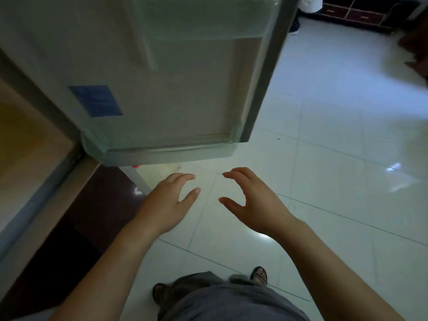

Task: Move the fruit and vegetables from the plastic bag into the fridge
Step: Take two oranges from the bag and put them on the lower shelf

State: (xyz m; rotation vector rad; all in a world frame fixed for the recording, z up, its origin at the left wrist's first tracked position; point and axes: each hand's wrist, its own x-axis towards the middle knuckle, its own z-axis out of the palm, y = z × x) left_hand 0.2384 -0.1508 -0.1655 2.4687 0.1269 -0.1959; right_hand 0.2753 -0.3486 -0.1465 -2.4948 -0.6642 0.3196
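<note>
Left hand [166,200], right hand [251,201]: fingers apart, loosely curved, holding nothing, over tiled floor [335,158]. Fridge door [185,89] open just beyond fingertips. Blue label [95,101] on door: writing illegible.

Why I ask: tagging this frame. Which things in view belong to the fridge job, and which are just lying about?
Job: fridge door, open; left hand and right hand, both empty.
Lying about: tiled floor; dark cabinet; sandals.
No bag or produce clearly shows.
</note>
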